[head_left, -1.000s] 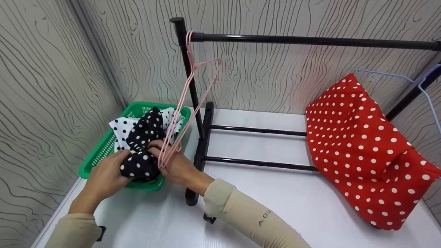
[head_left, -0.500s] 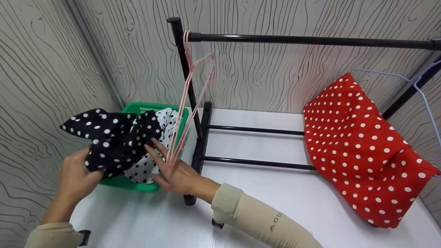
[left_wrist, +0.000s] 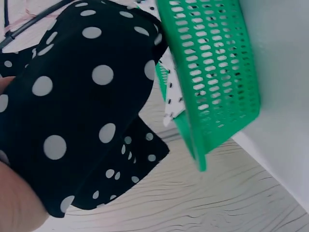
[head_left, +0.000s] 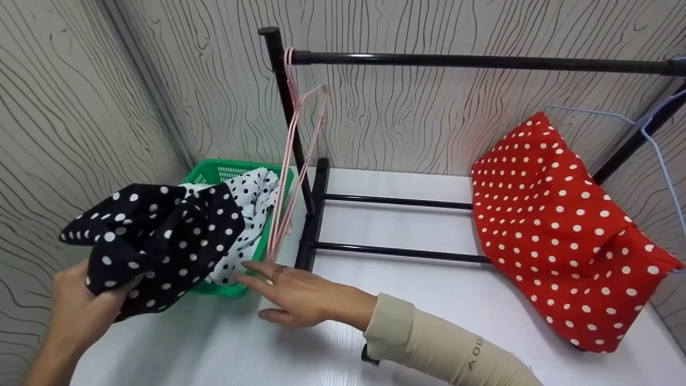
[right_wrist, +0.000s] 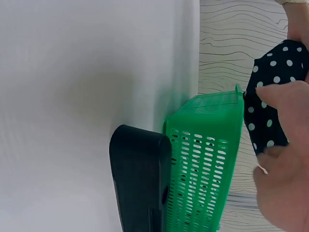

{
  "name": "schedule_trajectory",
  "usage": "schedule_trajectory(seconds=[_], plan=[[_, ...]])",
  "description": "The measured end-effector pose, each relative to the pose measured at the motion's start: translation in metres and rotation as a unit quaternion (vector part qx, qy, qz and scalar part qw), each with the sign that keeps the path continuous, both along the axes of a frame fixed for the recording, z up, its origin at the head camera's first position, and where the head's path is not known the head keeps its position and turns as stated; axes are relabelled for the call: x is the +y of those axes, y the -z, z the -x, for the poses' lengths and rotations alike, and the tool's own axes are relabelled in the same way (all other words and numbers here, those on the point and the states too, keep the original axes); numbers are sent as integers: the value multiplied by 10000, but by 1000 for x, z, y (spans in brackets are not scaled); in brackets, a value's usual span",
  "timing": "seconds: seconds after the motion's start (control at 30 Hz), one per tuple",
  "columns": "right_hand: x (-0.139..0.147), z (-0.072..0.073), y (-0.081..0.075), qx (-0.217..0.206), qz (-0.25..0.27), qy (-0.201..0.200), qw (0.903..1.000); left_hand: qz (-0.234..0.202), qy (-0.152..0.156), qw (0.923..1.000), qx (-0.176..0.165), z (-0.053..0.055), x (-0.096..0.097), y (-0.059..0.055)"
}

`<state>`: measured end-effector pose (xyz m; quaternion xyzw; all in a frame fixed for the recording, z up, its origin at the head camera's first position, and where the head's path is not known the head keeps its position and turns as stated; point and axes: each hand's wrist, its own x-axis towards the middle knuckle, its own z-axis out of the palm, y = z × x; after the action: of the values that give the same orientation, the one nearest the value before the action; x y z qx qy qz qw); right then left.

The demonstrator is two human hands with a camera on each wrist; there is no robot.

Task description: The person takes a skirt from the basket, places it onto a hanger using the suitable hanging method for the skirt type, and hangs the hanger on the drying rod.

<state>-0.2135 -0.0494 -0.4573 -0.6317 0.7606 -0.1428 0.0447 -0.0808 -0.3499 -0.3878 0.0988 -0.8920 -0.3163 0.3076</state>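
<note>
My left hand [head_left: 86, 305] grips a bunched black cloth with white dots [head_left: 177, 252], held above the near left side of a green basket [head_left: 230, 290]. In the left wrist view the black cloth [left_wrist: 96, 106] covers much of the hand. Inside the basket lies a white cloth with black dots [head_left: 252, 198], partly hidden behind the black one. My right hand [head_left: 300, 295] is just in front of the basket's right corner, fingers extended and holding nothing. Close above it hang pink hangers [head_left: 289, 161] from the rack's left end.
A black rack [head_left: 429, 60] stands right of the basket, with low crossbars [head_left: 402, 201] near the white surface. At right, a red cloth with white dots [head_left: 568, 236] hangs beside a blue-violet hanger [head_left: 656, 139]. Patterned walls [head_left: 375, 118] close off the back and left.
My left hand has lifted the black dotted cloth leftward and toward me from the basket. My right hand has let go of it and drawn back to the right.
</note>
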Motion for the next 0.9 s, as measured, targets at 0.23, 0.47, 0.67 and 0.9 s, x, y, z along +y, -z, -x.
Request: schedule_trajectory(seconds=[0.23,0.47,0.67,0.9], plan=[[18,-3,-11,-117,-136,-329,9993,-208,14,9987,457,3,20,-19],[33,6,-18,242,136,-99,9996,-248,58,9995,-187,17,33,-16],[45,13,-18,-648,490,785,9936,-319,356,9955,-823,27,52,-11],[38,10,-9,-3377,1118,849,9307,-874,1022,9784,-1572,40,74,-3]])
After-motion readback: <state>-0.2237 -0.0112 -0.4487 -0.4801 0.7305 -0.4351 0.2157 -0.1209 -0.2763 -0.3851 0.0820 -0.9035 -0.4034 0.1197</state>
